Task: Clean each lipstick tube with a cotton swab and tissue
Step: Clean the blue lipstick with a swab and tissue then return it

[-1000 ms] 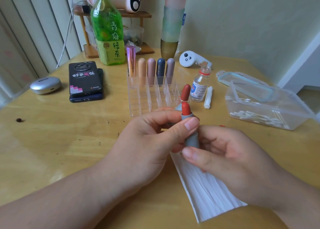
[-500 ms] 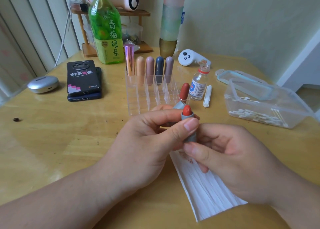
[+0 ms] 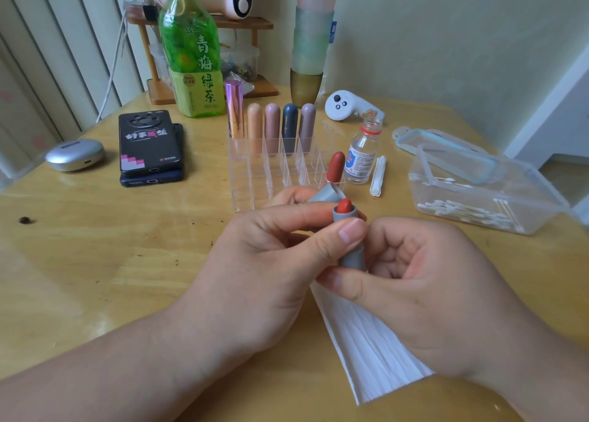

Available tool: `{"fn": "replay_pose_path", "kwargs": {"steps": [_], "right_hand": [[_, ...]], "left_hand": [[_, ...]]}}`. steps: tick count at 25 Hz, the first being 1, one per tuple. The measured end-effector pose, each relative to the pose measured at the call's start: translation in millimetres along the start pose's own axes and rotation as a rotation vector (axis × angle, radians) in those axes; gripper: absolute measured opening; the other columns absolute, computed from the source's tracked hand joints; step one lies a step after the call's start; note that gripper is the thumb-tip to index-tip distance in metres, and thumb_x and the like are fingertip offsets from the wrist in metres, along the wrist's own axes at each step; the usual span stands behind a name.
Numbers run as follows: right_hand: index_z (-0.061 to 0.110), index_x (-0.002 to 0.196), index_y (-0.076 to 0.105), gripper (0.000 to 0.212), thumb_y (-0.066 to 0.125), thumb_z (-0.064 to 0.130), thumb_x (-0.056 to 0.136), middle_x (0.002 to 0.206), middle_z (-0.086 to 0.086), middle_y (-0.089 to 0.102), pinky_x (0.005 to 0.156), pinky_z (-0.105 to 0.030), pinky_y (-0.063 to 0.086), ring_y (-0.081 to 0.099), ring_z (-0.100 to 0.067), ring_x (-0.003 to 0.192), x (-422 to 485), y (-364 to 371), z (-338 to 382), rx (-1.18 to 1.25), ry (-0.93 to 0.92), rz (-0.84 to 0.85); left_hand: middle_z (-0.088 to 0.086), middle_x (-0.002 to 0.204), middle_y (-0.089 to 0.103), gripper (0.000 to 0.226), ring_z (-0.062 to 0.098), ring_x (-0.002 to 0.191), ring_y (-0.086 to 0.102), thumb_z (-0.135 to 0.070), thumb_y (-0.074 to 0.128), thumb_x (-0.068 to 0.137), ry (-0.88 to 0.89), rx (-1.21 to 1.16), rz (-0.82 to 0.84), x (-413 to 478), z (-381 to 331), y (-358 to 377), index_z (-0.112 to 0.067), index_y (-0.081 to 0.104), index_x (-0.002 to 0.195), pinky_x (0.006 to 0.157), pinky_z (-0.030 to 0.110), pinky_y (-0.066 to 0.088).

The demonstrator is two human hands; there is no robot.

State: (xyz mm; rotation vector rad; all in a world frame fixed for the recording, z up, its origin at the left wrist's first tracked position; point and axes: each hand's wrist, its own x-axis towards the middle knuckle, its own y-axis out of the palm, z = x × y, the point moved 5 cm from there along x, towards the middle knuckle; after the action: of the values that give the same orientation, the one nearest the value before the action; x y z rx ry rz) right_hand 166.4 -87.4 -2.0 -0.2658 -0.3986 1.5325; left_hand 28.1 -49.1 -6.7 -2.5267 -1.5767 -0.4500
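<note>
Table (image 3: 95,262): cluttered at the far side, and the work happens at the near centre.

Swab box (image 3: 548,195): open, at right, well apart from both hands. No swab is in hand.

Tissue (image 3: 366,351): flat on the table, partly under the right hand and directly below the tube.

Organiser (image 3: 255,192): just beyond the hands, with five capped tubes in its back row and one red tube at its near right corner.

Left hand (image 3: 255,278): thumb and forefinger pinch the upper part of the grey lipstick tube (image 3: 350,252), just under the collar. The grey cap (image 3: 325,193) sits behind its fingers (how it is held is hidden).

Right hand (image 3: 424,287): fingers are curled, with the thumb and fingertips gripping the tube's base.

Key relation: the tube's long axis is near upright, with the top tipped slightly left and away. The left hand has the top and the right hand the bottom, so the axis runs between the two grips, which suits a twist of the base.

Red bullet (image 3: 345,205): only a short stub shows above the collar.

The cap lies just behind and left of the collar, in the hand nearer to it. My read is that capping comes next. That needs the cap's mouth turned onto the tube axis, and a skewed entry could smear the bullet.
</note>
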Motion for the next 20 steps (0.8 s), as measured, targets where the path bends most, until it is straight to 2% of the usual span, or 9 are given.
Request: {"fn": "replay_pose_path", "kwargs": {"steps": [2, 4, 9, 12, 15, 18, 20], "right_hand": [[0.012, 0.067, 0.058, 0.037, 0.086, 0.037, 0.064, 0.042, 0.008, 0.038, 0.04, -0.018, 0.025, 0.03, -0.007, 0.04, -3, -1, 5, -0.086, -0.013, -0.046], [0.013, 0.063, 0.059, 0.035, 0.086, 0.036, 0.065, 0.039, 0.01, 0.037, 0.038, -0.013, 0.024, 0.03, -0.005, 0.036, -5, 0, 9, -0.109, -0.004, -0.044], [0.01, 0.062, 0.059, 0.037, 0.086, 0.034, 0.066, 0.038, 0.01, 0.04, 0.039, -0.011, 0.024, 0.032, -0.006, 0.034, -5, 1, 13, -0.108, 0.026, -0.037], [0.009, 0.064, 0.06, 0.04, 0.087, 0.039, 0.064, 0.041, 0.007, 0.046, 0.041, -0.017, 0.029, 0.035, -0.005, 0.037, -6, 2, 12, -0.154, 0.021, -0.07], [0.01, 0.066, 0.062, 0.042, 0.087, 0.044, 0.061, 0.047, 0.001, 0.056, 0.043, -0.025, 0.038, 0.041, -0.006, 0.041, -7, 3, 11, -0.182, 0.004, -0.124], [0.011, 0.067, 0.063, 0.04, 0.086, 0.042, 0.061, 0.047, 0.002, 0.055, 0.045, -0.025, 0.037, 0.042, -0.007, 0.042, -5, 4, 7, -0.153, -0.012, -0.127], [0.01, 0.069, 0.065, 0.036, 0.087, 0.038, 0.063, 0.047, 0.003, 0.05, 0.044, -0.028, 0.033, 0.04, -0.009, 0.044, -3, 4, 3, -0.104, -0.009, -0.061]], "left_hand": [[-0.006, 0.089, 0.071, 0.018, -0.005, 0.097, 0.058, -0.03, 0.078, 0.073, -0.007, -0.025, -0.05, 0, 0, -2, -0.016, 0.082, 0.084, 0.082, 0.004, 0.04], [-0.008, 0.09, 0.07, 0.015, -0.001, 0.097, 0.059, -0.028, 0.081, 0.072, -0.008, -0.038, -0.078, 0, 2, -3, -0.017, 0.082, 0.083, 0.082, 0.007, 0.043], [-0.011, 0.092, 0.069, 0.015, 0.002, 0.101, 0.061, -0.028, 0.083, 0.068, -0.036, -0.083, -0.109, 0, 7, -5, -0.018, 0.082, 0.079, 0.086, 0.012, 0.045], [-0.015, 0.09, 0.07, 0.016, 0.002, 0.104, 0.06, -0.033, 0.085, 0.065, -0.024, -0.083, -0.13, -1, 6, -5, -0.022, 0.081, 0.075, 0.085, 0.011, 0.045], [-0.016, 0.084, 0.071, 0.013, -0.004, 0.101, 0.059, -0.032, 0.088, 0.062, -0.033, -0.069, -0.165, -2, 4, -5, -0.025, 0.081, 0.07, 0.08, 0.006, 0.043], [-0.011, 0.084, 0.07, 0.017, -0.007, 0.095, 0.06, -0.035, 0.087, 0.057, -0.043, -0.054, -0.198, -4, 5, -6, -0.023, 0.081, 0.068, 0.077, 0.005, 0.043], [-0.011, 0.088, 0.069, 0.02, -0.004, 0.092, 0.063, -0.034, 0.09, 0.058, -0.045, -0.047, -0.187, -3, 7, -7, -0.021, 0.081, 0.07, 0.076, 0.008, 0.045]]}}
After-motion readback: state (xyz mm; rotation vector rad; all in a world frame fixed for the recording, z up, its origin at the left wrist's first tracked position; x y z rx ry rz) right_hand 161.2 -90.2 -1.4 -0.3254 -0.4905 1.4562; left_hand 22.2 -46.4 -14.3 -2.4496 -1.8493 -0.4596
